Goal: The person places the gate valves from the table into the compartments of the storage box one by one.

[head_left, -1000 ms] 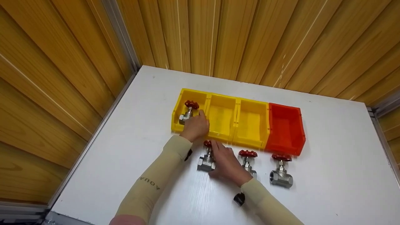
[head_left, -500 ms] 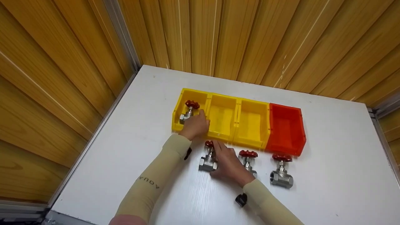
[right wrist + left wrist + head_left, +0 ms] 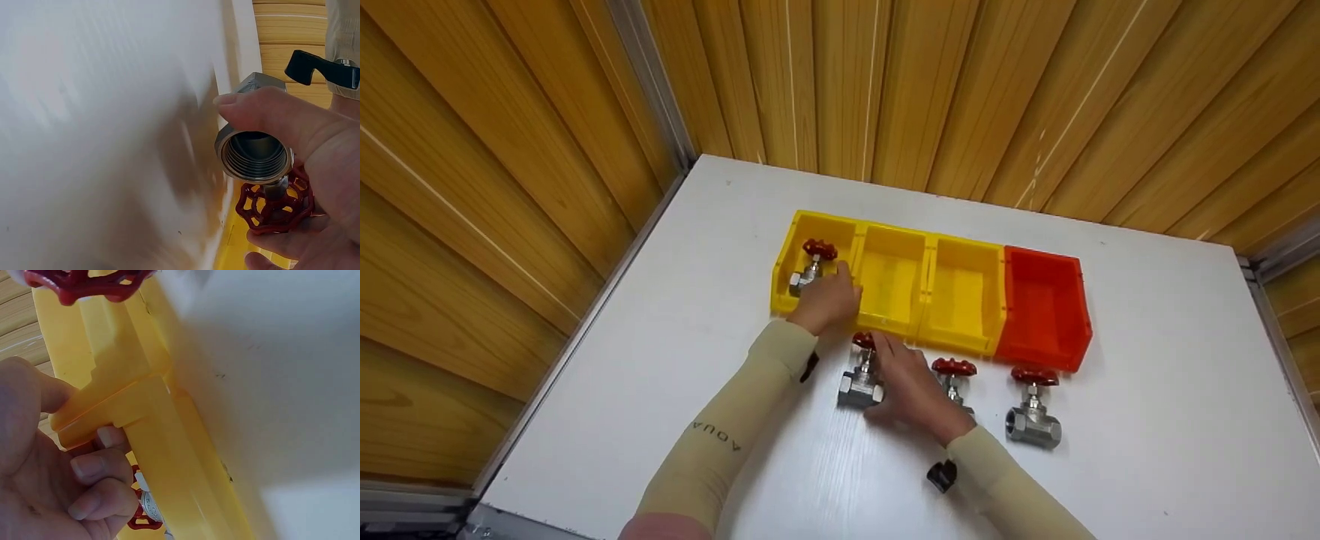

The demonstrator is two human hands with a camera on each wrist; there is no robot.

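In the head view my left hand is at the front of the leftmost yellow bin. The left wrist view shows its thumb and fingers pinching the adjoining walls of two yellow bins. Inside the leftmost bin lies a valve with a red handwheel, partly behind that hand. My right hand grips a second metal valve just in front of the bins. Seen from the right wrist, the thumb lies over the threaded body and fingers touch the red handwheel.
Two more red-wheeled valves stand to the right, one partly hidden by my right hand, the other in front of the red bin. Yellow bins and the red one form a row on the white table. Wood-panelled walls rise behind and left.
My right hand and the valve it holds have shifted very slightly to the right. The left hand keeps its hold on the bin walls, and the bins stay put.
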